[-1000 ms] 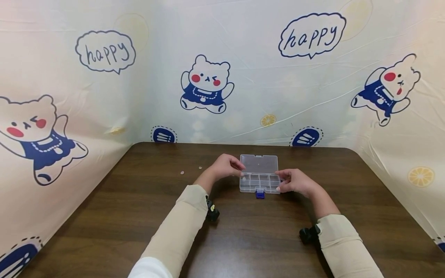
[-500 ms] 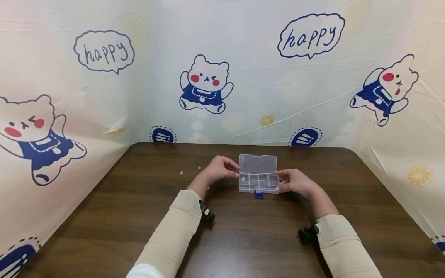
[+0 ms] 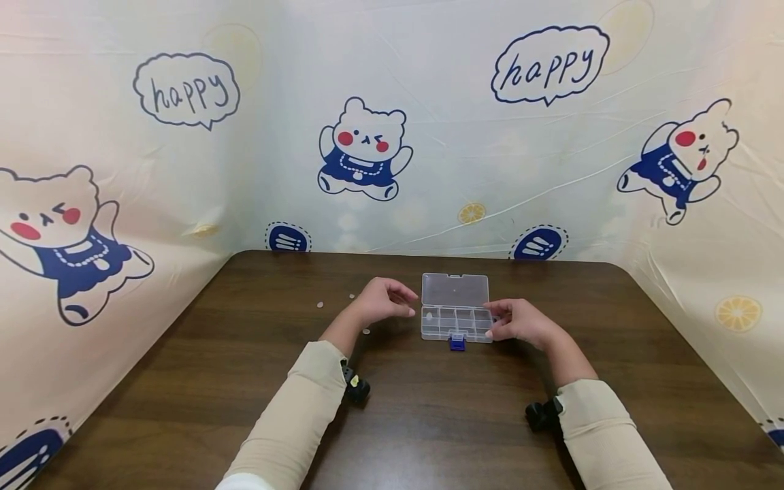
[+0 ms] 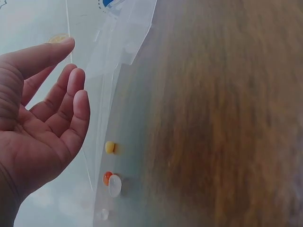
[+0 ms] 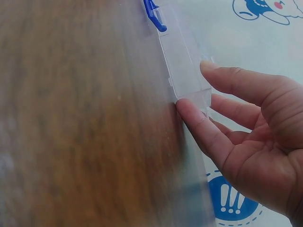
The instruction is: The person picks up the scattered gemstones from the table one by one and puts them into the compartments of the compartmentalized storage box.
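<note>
A clear plastic compartment box stands on the table with its lid raised at the back and a blue latch at the front. In its left back compartment lies a small whitish piece. My right hand holds the box by its right end, fingertips at the corners. To the left of the box, my left hand hovers with loosely bent fingers and nothing in them. Beyond that hand, the left wrist view shows small smooth bead-like pieces: a yellow one, an orange one and a whitish one.
Small pale pieces lie on the brown table left of the box, one farther out and one near the left wrist. A printed cloth backdrop rises behind the table and along both sides.
My left hand has drawn back leftward from the box's left edge, and a small piece by its wrist has come into sight. The right hand stays at the box's right end.
</note>
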Demonstrator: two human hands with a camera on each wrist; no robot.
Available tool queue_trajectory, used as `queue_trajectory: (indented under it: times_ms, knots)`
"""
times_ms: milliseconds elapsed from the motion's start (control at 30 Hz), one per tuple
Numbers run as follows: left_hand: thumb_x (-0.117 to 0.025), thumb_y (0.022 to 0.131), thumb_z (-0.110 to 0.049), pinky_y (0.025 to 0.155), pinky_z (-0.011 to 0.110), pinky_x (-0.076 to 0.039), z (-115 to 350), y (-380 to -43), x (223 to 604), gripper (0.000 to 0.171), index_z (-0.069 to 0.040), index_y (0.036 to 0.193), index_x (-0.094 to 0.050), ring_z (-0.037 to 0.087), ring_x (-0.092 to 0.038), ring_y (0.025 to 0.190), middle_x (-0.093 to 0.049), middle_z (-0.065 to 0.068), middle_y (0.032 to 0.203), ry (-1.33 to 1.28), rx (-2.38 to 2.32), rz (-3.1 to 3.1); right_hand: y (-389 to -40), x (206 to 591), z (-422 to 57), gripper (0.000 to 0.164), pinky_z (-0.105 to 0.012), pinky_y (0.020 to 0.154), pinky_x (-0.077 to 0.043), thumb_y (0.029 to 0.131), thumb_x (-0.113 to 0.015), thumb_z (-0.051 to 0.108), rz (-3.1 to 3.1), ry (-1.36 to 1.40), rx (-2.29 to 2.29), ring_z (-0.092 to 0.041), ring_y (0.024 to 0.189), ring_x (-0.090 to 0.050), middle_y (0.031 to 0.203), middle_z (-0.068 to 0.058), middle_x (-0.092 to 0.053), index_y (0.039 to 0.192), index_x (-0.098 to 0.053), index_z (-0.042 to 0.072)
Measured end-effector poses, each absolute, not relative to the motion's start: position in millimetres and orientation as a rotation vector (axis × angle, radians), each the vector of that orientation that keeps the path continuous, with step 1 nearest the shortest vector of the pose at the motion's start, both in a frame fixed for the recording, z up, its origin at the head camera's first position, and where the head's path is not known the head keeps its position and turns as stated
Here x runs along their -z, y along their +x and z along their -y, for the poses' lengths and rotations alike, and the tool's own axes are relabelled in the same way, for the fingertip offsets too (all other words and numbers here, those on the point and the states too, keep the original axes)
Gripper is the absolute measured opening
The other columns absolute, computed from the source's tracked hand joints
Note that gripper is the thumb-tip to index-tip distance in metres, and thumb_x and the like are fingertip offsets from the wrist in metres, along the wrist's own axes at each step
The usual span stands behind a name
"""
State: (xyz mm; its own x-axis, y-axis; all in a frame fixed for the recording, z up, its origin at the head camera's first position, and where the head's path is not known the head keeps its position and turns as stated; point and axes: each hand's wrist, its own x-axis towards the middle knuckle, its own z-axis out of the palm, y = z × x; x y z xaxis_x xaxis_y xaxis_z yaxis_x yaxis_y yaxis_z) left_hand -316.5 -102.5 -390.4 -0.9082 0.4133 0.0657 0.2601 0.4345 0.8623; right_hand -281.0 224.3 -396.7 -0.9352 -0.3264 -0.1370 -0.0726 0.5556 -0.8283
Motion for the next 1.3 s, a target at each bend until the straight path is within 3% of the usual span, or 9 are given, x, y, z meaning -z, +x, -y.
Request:
queue_trajectory:
  times_ms: [1300]
  knots:
    - [-0.082,0.078,-0.008,0.08,0.035,-0.054,148.2,-298.2,387.1,0.037,0.001,0.111,-0.07,0.019,-0.064,0.087,-0.067,0.02,0.107,0.636,-1.405,-2.603,-280.4,395.7,-224.1,0.066,-0.038,0.091,-0.051,0.08,-0.08,0.011,-2.518,-0.318,1.31,-0.028,0.098,-0.053,0.133,-0.023,-0.051,0.139,-0.052,0.001]
